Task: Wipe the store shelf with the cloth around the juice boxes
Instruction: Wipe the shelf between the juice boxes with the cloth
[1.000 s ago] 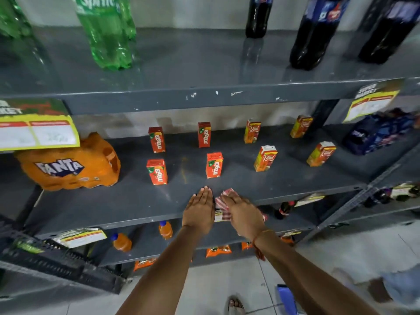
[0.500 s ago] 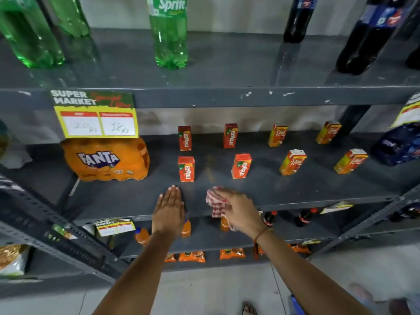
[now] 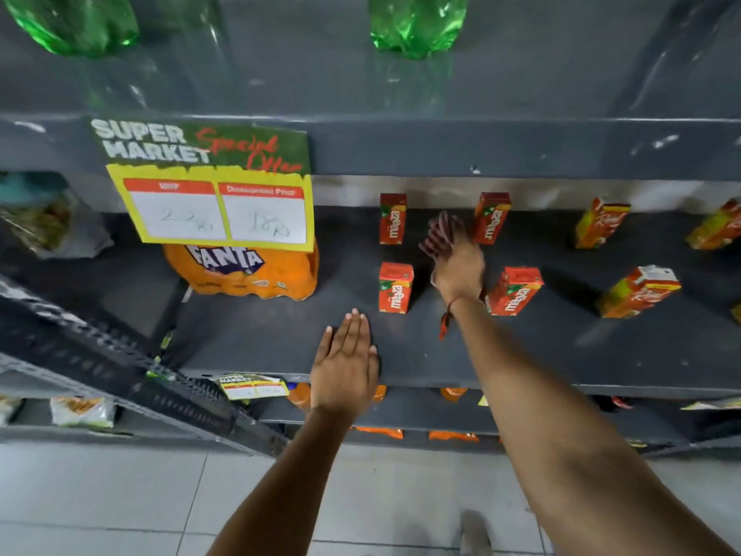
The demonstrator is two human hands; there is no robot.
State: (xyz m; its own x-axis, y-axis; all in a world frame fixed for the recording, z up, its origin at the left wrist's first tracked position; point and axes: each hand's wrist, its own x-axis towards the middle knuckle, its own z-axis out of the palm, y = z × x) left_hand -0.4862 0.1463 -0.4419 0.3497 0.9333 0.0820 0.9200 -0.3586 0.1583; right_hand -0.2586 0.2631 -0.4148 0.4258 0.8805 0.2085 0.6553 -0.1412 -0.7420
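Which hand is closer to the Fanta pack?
Left. The left hand lies flat at the shelf's front edge, right of the Fanta pack. The right hand is farther right, among the juice boxes.

The left hand (image 3: 345,365) lies flat with its fingers straight and close together, palm down, while the right arm stretches far forward and the right hand (image 3: 457,266) is curled, with a red thread around its wrist.
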